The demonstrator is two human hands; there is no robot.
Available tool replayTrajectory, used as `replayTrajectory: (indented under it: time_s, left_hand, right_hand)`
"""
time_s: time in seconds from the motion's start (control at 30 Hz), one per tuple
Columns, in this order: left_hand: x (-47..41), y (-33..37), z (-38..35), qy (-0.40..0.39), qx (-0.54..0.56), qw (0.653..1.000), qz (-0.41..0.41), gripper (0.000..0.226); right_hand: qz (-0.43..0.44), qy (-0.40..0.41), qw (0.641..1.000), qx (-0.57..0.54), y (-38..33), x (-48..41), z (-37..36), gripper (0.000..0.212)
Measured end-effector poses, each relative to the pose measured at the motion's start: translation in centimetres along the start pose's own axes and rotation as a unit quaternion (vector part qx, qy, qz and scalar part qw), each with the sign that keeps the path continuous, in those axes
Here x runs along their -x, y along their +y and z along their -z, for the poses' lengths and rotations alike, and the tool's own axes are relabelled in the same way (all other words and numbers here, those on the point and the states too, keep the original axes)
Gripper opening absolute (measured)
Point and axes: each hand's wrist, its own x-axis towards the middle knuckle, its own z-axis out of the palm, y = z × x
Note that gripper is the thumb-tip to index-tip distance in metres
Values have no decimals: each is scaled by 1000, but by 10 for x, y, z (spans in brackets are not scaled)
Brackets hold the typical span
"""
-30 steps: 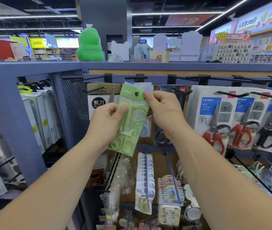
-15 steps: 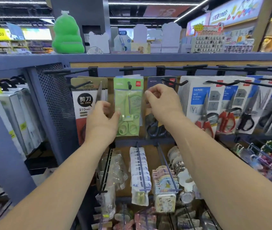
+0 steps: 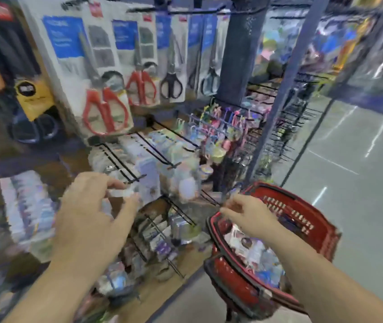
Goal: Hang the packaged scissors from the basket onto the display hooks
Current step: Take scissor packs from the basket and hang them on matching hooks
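Observation:
The view is blurred by motion. A red shopping basket (image 3: 302,215) stands low at the right and holds several packaged items (image 3: 253,250). My right hand (image 3: 248,213) hovers over the basket's near rim with loose fingers, holding nothing. Over the lower hooks, my left hand (image 3: 92,206) hangs empty with its fingers spread. Packaged scissors with red handles (image 3: 104,108) and black handles (image 3: 171,86) hang on the display hooks (image 3: 172,10) at the top.
Black peg hooks (image 3: 162,155) with small packaged goods jut out between my hands. A blue upright post (image 3: 239,54) divides the rack. A rack of colourful small items (image 3: 221,122) sits behind the basket. Grey shop floor (image 3: 349,183) lies to the right.
Both hands let go of the green scissors pack on its hook and dropped. The view swung right and down, bringing the basket into sight.

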Motion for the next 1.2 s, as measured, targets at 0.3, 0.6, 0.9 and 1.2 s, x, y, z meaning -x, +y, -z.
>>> replayTrajectory:
  time_s: [0.3, 0.6, 0.9, 1.2]
  left_hand:
    - [88, 71, -235, -316, -138, 938, 5, 48]
    - [134, 91, -368, -419, -220, 881, -8, 62]
    - [131, 72, -395, -501, -266, 824, 6, 99]
    - [107, 102, -458, -533, -231, 802, 142, 88]
  right_hand:
    - [-120, -145, 976, 108, 261, 11, -3, 39]
    - [-118, -267, 953, 75, 345, -27, -4, 43]
    - [-248, -290, 923, -34, 365, -83, -32, 86]
    - [-260, -300, 915, -74, 412, -137, -61, 31]
